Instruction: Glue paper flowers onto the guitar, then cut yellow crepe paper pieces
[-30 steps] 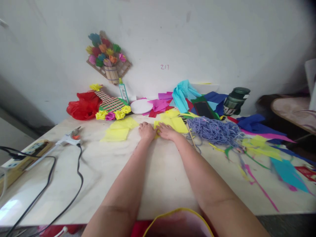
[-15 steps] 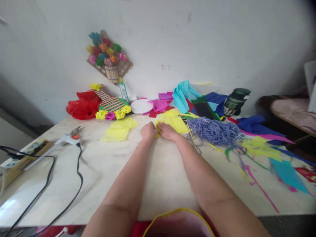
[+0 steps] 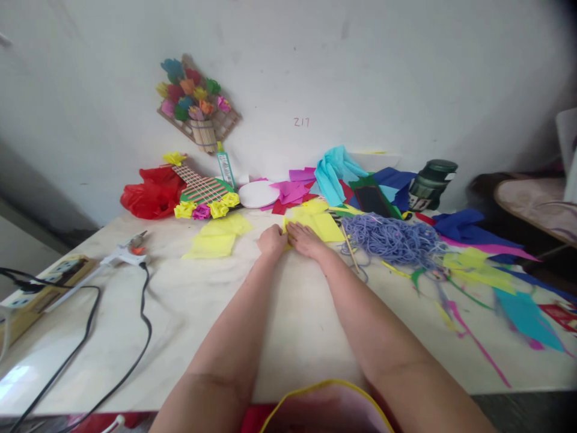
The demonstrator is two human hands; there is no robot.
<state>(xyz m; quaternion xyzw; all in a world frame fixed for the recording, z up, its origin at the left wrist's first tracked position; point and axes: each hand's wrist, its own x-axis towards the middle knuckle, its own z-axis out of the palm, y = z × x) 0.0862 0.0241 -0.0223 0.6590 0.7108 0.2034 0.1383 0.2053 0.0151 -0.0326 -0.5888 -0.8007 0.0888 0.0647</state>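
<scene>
Yellow crepe paper [image 3: 328, 227] lies on the table at arm's length, under and between both hands. My left hand [image 3: 272, 242] is closed, its curled fingers at the left edge of that paper; the fingertips are mostly hidden. Flat on the same paper rests my right hand [image 3: 305, 240], fingers stretched out and touching the left hand's side. Another yellow crepe piece [image 3: 211, 243] lies apart to the left. A thin wooden stick [image 3: 350, 248] lies just right of the right hand.
A tangle of purple-blue yarn [image 3: 392, 239] spreads to the right, with coloured paper scraps [image 3: 527, 319] beyond. At left are a glue gun [image 3: 126, 254], its cord and a power strip [image 3: 49, 285]. A guitar-shaped craft [image 3: 205, 192], white disc [image 3: 259, 195] and dark jar [image 3: 433, 185] stand behind.
Almost nothing differs. Both hands stay at the yellow crepe paper, with only a very slight shift of the fingers.
</scene>
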